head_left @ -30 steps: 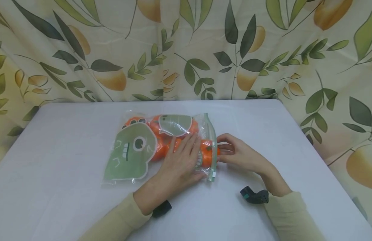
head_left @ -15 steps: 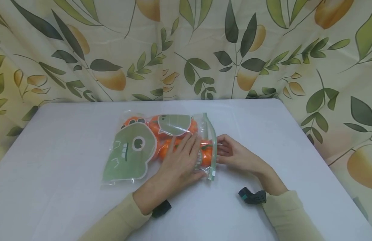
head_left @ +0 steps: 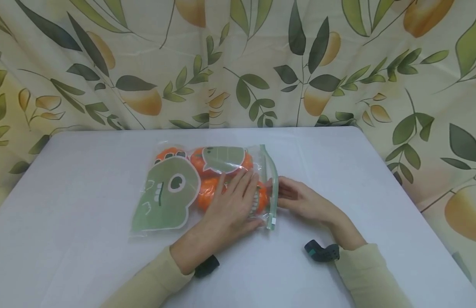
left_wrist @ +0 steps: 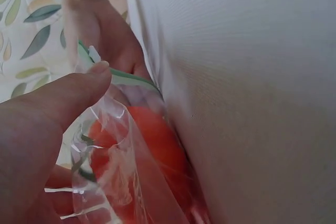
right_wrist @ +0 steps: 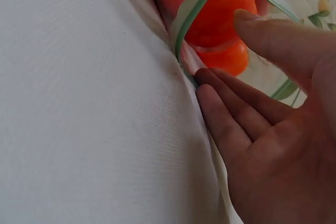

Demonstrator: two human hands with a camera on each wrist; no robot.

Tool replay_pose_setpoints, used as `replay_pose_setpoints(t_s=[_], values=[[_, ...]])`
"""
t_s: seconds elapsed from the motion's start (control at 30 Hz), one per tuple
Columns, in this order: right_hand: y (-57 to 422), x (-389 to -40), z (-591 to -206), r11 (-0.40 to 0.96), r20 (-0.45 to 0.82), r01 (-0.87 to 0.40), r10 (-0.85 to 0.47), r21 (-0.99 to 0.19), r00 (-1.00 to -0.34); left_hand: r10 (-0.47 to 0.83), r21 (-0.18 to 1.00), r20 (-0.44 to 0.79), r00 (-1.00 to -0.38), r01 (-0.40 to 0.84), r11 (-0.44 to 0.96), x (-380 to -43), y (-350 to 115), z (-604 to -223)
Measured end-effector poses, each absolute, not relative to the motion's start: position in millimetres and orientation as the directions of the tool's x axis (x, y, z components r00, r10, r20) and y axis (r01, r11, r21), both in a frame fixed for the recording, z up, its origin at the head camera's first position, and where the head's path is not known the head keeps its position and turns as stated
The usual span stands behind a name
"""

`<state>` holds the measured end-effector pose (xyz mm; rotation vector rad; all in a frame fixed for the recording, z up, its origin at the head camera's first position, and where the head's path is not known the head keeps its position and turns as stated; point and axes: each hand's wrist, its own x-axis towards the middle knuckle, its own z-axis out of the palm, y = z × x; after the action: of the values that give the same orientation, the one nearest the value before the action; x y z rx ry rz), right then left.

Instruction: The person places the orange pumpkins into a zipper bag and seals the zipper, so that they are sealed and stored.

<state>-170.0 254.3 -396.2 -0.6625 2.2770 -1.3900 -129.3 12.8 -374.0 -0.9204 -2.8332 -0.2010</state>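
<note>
A clear zip bag [head_left: 166, 201] with a green cartoon monster print lies flat on the table. Several glossy orange things like small pumpkins are inside; one, the orange pumpkin-like thing [head_left: 263, 194], sits just within the mouth. My left hand [head_left: 230, 205] rests over the bag with its fingers stretched out, its thumb [left_wrist: 84, 87] by the bag's edge. At the right, my right hand [head_left: 309, 203] has its fingertips in the bag's mouth. In the right wrist view its fingers [right_wrist: 231, 108] are straight beside the green zip strip [right_wrist: 197, 17], thumb raised apart from them.
The white table [head_left: 87, 265] spreads around the bag. A leaf-and-fruit patterned curtain [head_left: 145, 64] hangs behind. Dark wrist devices [head_left: 322, 251] stick out by both sleeves. A white slider [head_left: 274, 221] sits at the near end of the zip strip.
The orange pumpkin-like thing at the mouth has slid left, deeper into the bag. My right hand has followed it slightly left, fingertips now past the zip strip. The left hand stays put.
</note>
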Motion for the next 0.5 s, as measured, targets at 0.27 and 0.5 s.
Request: replay_pose_setpoints(t_s=[0.27, 0.5], values=[[253.2, -167.1, -396.9, 0.439, -0.063, -0.313, -0.656, -0.842, -0.752, 0.588, 0.052, 0.226, -0.777, 0.612, 0.789, -129.3, 12.5, -376.9], [255.3, -167.5, -397.2, 0.427, -0.08, -0.27, -0.643, -0.863, -0.762, 0.575, 0.08, 0.216, -0.789, 0.602, 0.795, -129.7, 12.5, -377.8]])
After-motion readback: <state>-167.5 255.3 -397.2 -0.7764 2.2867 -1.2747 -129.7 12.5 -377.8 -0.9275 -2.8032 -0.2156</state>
